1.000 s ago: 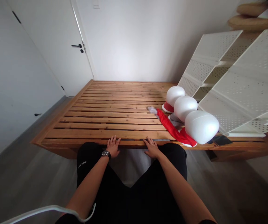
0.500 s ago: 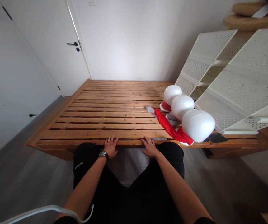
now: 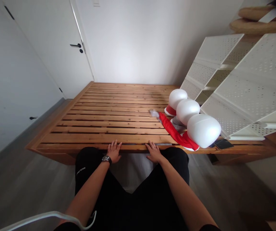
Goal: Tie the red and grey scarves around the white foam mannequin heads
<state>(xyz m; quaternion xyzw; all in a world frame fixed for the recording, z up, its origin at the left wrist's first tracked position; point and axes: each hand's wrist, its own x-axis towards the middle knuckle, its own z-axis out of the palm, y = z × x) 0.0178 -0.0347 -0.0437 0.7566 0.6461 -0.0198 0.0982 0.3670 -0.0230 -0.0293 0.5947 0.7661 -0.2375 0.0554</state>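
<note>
My left hand (image 3: 114, 150) lies flat on the near edge of a slatted wooden bed frame (image 3: 109, 118), fingers stretched out, a watch on its wrist. My right hand (image 3: 154, 151) rests the same way a little to the right, fingers spread and holding nothing. To the right of my right hand, three white rounded foam heads (image 3: 188, 110) stand in a row on the slats. A red cloth (image 3: 176, 134) lies under and beside them, its near end close to my right hand.
A white perforated shelf unit (image 3: 236, 86) leans along the right side of the bed frame. A dark flat object (image 3: 221, 143) lies by its foot. A white door (image 3: 63, 48) stands at the back left. A white cable (image 3: 39, 217) crosses the bottom left.
The view shifted slightly; both hands stay flat on the frame's near edge.
</note>
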